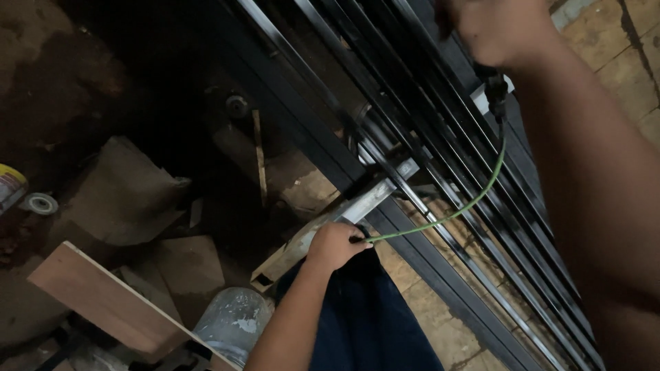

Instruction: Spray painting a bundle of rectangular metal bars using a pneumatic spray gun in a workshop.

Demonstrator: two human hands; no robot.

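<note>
Your left hand (337, 244) is closed tight, pinching the lower end of a thin yellow-green flexible rod (474, 199). Your right hand (498, 31) sits at the top edge — fisted around a black holder (496, 89) at the rod's upper end. The rod bows between them, its long axis running lower-left to upper-right across black metal bars (440, 137) laid diagonally. A pale metal square tube (316, 233) lies just under your left hand, a wooden board (103, 302) further left.
</note>
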